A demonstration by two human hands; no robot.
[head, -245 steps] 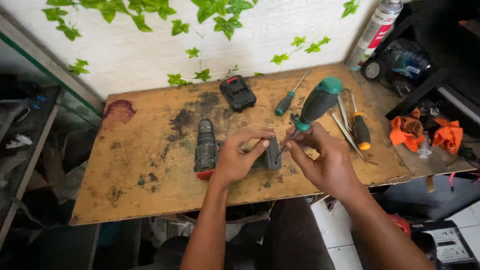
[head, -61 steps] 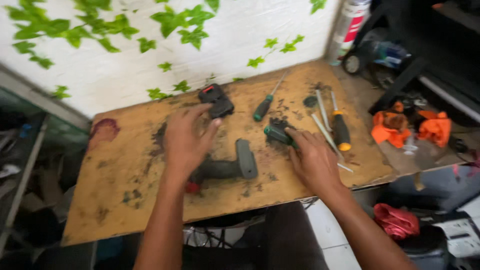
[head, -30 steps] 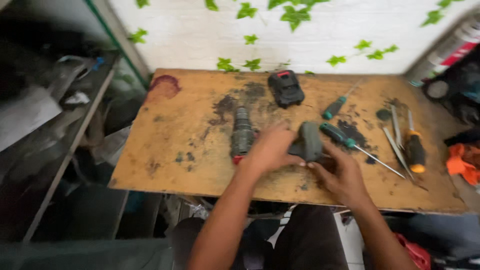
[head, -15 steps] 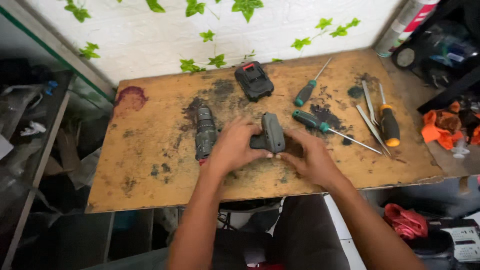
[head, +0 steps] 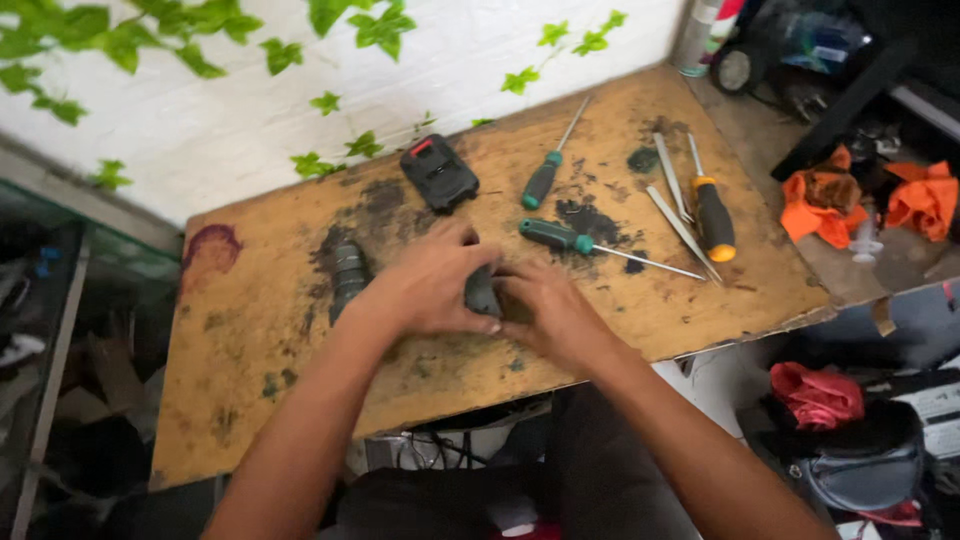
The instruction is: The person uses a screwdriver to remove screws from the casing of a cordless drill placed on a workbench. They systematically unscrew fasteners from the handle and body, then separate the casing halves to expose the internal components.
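Both hands, left hand [head: 425,290] and right hand [head: 545,310], had fingers clamped on drill handle [head: 482,292], pressing it against bench [head: 260,330] for steadiness.

1. You have three screwdrivers: two green-handled [head: 541,182] [head: 548,235], one orange-and-black [head: 714,217].
2. One battery pack [head: 438,173].
3. One drill body [head: 348,275].
4. Two orange rags [head: 818,196] [head: 924,196].

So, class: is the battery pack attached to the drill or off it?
Off. The battery pack lies alone on the table, apart from the drill.
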